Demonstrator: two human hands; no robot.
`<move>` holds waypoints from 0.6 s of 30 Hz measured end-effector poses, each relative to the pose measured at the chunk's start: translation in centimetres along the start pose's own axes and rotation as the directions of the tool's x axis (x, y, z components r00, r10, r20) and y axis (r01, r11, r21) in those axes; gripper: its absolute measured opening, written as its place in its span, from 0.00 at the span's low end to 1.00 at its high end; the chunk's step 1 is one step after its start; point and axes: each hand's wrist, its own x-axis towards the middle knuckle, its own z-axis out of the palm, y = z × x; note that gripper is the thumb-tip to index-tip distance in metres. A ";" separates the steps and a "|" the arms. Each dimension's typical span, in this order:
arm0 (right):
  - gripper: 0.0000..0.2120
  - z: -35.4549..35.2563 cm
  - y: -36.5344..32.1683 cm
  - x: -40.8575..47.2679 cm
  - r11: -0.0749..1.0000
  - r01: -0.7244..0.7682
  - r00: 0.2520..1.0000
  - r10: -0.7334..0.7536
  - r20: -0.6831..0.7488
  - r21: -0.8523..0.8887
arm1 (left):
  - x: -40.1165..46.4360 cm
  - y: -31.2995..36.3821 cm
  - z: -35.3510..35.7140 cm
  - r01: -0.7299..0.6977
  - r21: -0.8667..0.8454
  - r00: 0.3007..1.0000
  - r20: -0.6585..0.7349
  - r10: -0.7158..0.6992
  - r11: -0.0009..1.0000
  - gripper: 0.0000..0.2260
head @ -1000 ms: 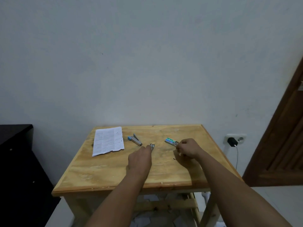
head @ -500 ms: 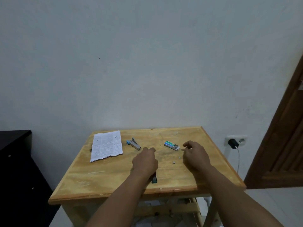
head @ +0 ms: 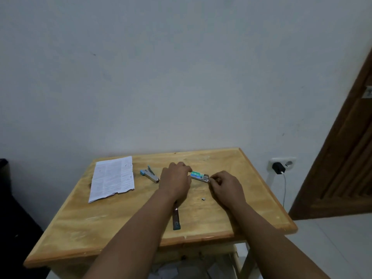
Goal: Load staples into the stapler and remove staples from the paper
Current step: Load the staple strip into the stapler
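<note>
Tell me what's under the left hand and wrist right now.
A dark stapler lies on the table, its near end showing below the left hand. Its far end is covered, so whether the fingers hold it cannot be seen.

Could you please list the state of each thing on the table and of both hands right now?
staple box: lying flat, tray slid partly out on its right end.
left hand: fingers steadying the box's left end.
right hand: pinching at the open tray end.
blue stapler: on the table, untouched, hinged open.
dark stapler: lying flat, partly under the left wrist.
paper: flat, bottom edge torn.
loose staple bit: lying free.
wall charger: plugged in.
</note>
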 end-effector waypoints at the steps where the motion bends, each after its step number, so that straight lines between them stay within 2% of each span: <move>1: 0.10 0.1 0.0 0.0 1.000 -0.012 1.000 0.012 -0.004 0.015 | 0.6 0.3 0.2 -0.024 0.029 0.999 0.030 0.023 0.999 0.16; 6: 0.09 0.2 0.1 0.3 0.999 -0.046 0.999 0.046 -0.012 0.014 | 2.4 1.7 2.6 -0.111 0.094 0.991 0.089 0.102 0.989 0.12; 11: 0.11 0.4 0.2 0.4 1.000 0.010 1.000 -0.010 0.021 -0.025 | 2.9 1.2 3.9 -0.110 0.058 0.993 0.038 0.108 0.992 0.10; 18: 0.13 0.5 0.2 0.6 0.999 0.016 0.999 -0.014 0.045 -0.048 | 2.7 1.0 4.6 -0.099 0.053 0.995 0.025 0.098 0.994 0.10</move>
